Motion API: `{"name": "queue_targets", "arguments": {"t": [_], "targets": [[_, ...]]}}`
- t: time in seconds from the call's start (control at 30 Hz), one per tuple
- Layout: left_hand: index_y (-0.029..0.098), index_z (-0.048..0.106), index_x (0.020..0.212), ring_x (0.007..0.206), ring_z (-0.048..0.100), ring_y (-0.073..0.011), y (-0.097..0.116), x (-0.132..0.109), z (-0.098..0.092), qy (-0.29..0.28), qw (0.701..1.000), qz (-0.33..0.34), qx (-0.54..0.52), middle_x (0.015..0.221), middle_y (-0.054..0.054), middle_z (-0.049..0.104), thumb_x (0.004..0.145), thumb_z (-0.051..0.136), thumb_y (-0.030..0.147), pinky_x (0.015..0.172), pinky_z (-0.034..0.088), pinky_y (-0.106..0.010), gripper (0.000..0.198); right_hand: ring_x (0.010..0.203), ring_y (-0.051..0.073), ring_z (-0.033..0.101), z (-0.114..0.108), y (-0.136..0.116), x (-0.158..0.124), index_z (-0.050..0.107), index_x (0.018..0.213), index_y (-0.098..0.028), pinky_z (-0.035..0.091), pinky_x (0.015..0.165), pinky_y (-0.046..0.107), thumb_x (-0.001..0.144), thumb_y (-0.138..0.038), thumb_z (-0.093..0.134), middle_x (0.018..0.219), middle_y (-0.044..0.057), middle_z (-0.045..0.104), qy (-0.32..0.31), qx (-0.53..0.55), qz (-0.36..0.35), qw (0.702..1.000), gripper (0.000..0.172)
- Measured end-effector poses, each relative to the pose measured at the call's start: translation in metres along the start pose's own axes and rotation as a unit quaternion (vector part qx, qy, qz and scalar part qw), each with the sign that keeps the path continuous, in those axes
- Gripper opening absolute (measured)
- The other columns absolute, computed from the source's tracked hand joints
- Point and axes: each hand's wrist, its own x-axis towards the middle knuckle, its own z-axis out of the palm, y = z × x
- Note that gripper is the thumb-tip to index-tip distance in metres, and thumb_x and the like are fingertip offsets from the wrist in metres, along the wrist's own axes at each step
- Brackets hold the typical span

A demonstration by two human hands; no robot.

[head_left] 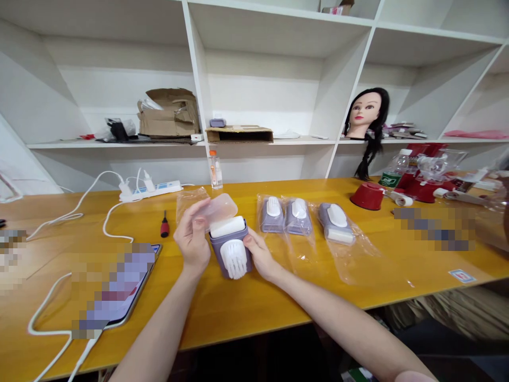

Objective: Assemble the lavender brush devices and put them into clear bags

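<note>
Head view: Two hands hold a purple device and a translucent cover above a wooden table

A person's left hand (193, 236) pinches the translucent cover (223, 206) between thumb and fingers, just beyond the white roller (227, 227) at the far end of the purple device (230, 249). The right hand (260, 252) is closed on the device's right side, its thumb on the edge and its other fingers mostly hidden. The device is near the front of the wooden table (246, 313), its white brush (235, 260) facing the wearer; whether it touches the tabletop cannot be told.

Just behind the left hand lies a clear plastic bag (191, 197). To the right, three similar purple units sit in clear wrappers: a left unit (272, 216) and a middle unit (298, 217) side by side, and a right unit (338, 223) a little apart and at a slant.

On the left lie a red-handled screwdriver (164, 227) and a cabled tablet (137, 297), its screen partly pixelated. At the back are a white power strip (159, 191) and an orange-capped bottle (215, 171). A mannequin head (363, 112) with dark hair stands on the white shelving (262, 79), above a red cup-shaped piece (366, 196).
</note>
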Motion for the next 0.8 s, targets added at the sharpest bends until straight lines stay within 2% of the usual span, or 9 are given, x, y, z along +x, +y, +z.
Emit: {"name": "queue_targets", "arguments": {"t": [0.07, 0.13, 0.23, 0.37, 0.5, 0.63, 0.8], "targets": [[0.018, 0.066, 0.093, 0.083, 0.062, -0.0173, -0.0007, 0.0013, -0.0046, -0.036, 0.999, 0.033, 0.015, 0.09, -0.004, 0.068, 0.083, 0.048, 0.034, 0.072, 0.047, -0.028, 0.026, 0.083, 0.019, 0.054, -0.0003, 0.001, 0.0001, 0.062, 0.09, -0.021, 0.039, 0.084, 0.031, 0.075, -0.06, 0.054, 0.085, 0.002, 0.062, 0.0, 0.001, 0.002, 1.0, 0.042], [0.018, 0.067, 0.091, 0.08, 0.062, -0.0171, -0.0004, 0.0024, -0.0086, -0.102, 0.992, 0.068, 0.039, 0.086, -0.003, 0.069, 0.083, 0.048, 0.031, 0.07, 0.047, -0.028, 0.024, 0.084, 0.019, 0.054, -0.0005, 0.0017, 0.0004, 0.062, 0.091, -0.021, 0.039, 0.085, 0.032, 0.075, -0.059, 0.053, 0.086, 0.002, 0.063, -0.005, 0.01, 0.003, 1.0, 0.042], [0.017, 0.066, 0.091, 0.082, 0.062, -0.017, 0.0009, 0.0033, -0.0102, -0.16, 0.982, 0.082, 0.059, 0.087, -0.004, 0.069, 0.083, 0.047, 0.027, 0.072, 0.047, -0.028, 0.023, 0.087, 0.019, 0.055, -0.0004, 0.0018, 0.0006, 0.061, 0.097, -0.022, 0.039, 0.085, 0.032, 0.075, -0.059, 0.054, 0.092, 0.003, 0.063, -0.012, 0.02, 0.0, 1.0, 0.043], [0.017, 0.065, 0.091, 0.084, 0.061, -0.0172, 0.0034, 0.0029, -0.0071, -0.166, 0.982, 0.071, 0.058, 0.087, -0.004, 0.068, 0.084, 0.046, 0.026, 0.074, 0.046, -0.028, 0.023, 0.085, 0.019, 0.055, 0.0004, 0.0004, 0.0007, 0.061, 0.094, -0.022, 0.04, 0.084, 0.032, 0.074, -0.062, 0.053, 0.089, 0.003, 0.063, -0.012, 0.011, 0.003, 1.0, 0.045], [0.017, 0.065, 0.092, 0.083, 0.061, -0.0169, 0.0071, 0.0024, -0.0056, -0.144, 0.986, 0.066, 0.059, 0.088, -0.004, 0.068, 0.083, 0.046, 0.024, 0.073, 0.046, -0.028, 0.022, 0.085, 0.019, 0.054, 0.0011, -0.0004, 0.0006, 0.061, 0.09, -0.021, 0.04, 0.084, 0.033, 0.072, -0.063, 0.054, 0.087, 0.002, 0.062, -0.013, 0.011, 0.008, 1.0, 0.046], [0.016, 0.064, 0.091, 0.082, 0.061, -0.0183, 0.0082, 0.0051, -0.0063, -0.192, 0.971, 0.116, 0.077, 0.087, -0.005, 0.067, 0.079, 0.051, 0.021, 0.074, 0.047, -0.03, 0.019, 0.085, 0.019, 0.055, 0.001, -0.0001, 0.001, 0.06, 0.093, -0.021, 0.04, 0.084, 0.032, 0.072, -0.062, 0.055, 0.09, 0.002, 0.062, -0.017, 0.018, 0.01, 1.0, 0.047], [0.017, 0.065, 0.088, 0.079, 0.062, -0.0171, 0.0026, 0.0052, -0.0068, -0.2, 0.972, 0.075, 0.095, 0.084, -0.004, 0.068, 0.081, 0.048, 0.023, 0.071, 0.047, -0.028, 0.019, 0.086, 0.018, 0.055, 0.0005, 0.0004, 0.0007, 0.061, 0.097, -0.021, 0.04, 0.085, 0.032, 0.074, -0.06, 0.053, 0.091, 0.002, 0.063, -0.017, 0.02, 0.009, 1.0, 0.046]]}}
